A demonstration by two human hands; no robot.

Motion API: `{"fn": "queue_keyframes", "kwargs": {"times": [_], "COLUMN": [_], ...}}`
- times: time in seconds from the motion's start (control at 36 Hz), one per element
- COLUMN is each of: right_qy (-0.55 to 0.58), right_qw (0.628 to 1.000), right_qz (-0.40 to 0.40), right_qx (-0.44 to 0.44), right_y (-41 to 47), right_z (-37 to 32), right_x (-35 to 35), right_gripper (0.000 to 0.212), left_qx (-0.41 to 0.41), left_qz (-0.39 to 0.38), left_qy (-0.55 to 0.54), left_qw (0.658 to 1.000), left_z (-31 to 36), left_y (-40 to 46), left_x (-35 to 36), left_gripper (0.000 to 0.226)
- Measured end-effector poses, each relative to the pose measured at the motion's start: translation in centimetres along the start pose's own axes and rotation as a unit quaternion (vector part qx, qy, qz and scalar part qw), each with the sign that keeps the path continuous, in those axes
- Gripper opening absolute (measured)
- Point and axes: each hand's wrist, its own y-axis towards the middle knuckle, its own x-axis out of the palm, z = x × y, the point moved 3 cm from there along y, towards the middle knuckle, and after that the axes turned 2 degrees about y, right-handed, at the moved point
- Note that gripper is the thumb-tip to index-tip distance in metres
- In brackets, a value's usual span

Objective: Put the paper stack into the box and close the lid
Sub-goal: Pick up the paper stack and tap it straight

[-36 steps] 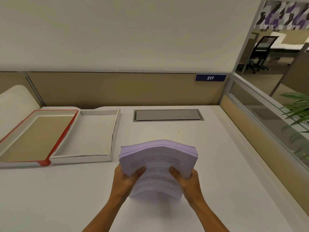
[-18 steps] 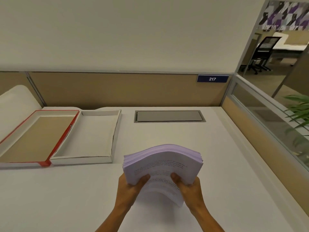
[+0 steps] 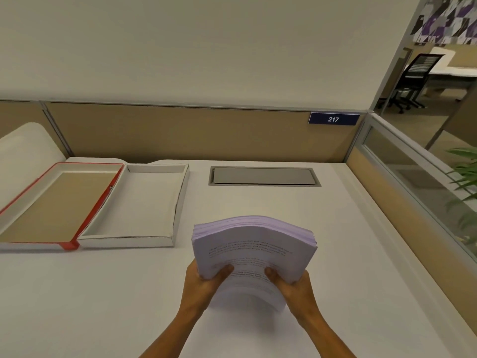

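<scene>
Both hands hold the paper stack (image 3: 254,244) by its near short edge: left hand (image 3: 204,282) at the near-left corner, right hand (image 3: 294,285) at the near-right, thumbs on top, other fingers hidden under the sheets. So both grips are closed on the stack. It looks lifted off the tabletop (image 3: 335,254), far end arching up and away from the grip, long axis running fwd from the hands.

Key relation: the box (image 3: 134,205) lies fwd and well to the left of the grip, open and with nothing in it, apart from the stack. Its long axis also runs roughly fwd, angled a bit, so the stack needs mostly a leftward carry w/ small twist, not a big rotation. Left hand is the nearer one to the box. Box's right wall sits between the stack and the tray floor, so the sheets likely need to clear it.

Lid (image 3: 51,202), red-edged, lies open flat further left, touching the box along its left side, i.e. the far side from the grip. Closing it prob. falls to the left hand.

Stack not yet in box; lid not yet shut.
</scene>
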Motion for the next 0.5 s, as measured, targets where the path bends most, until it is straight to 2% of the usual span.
{"fn": "queue_keyframes", "kwargs": {"times": [0.11,0.14,0.25,0.39,0.5], "right_qy": [0.002,0.004,0.012,0.030,0.022], "right_qw": [1.000,1.000,0.999,0.999,1.000], "right_qz": [0.009,0.014,0.029,0.038,0.012], "right_qx": [0.000,-0.003,-0.010,-0.013,0.004], "right_y": [0.5,0.6,1.1,1.5,0.9], "right_z": [0.0,-0.1,-0.6,-0.8,0.3], "right_x": [-0.2,-0.1,0.0,-0.7,-0.4], "right_gripper": [0.039,0.037,0.028,0.030,0.031], "left_qx": [-0.001,0.000,0.016,0.015,-0.017], "left_qz": [0.004,0.008,0.014,-0.022,-0.018], "left_qy": [-0.016,-0.017,-0.008,0.002,0.004], "left_qw": [1.000,1.000,1.000,1.000,1.000], "left_z": [0.2,0.3,0.9,1.6,0.3], "left_y": [0.3,0.3,0.3,0.9,0.7], "left_x": [0.1,0.2,0.5,0.5,0.4], "left_gripper": [0.078,0.076,0.042,0.044,0.047]}}
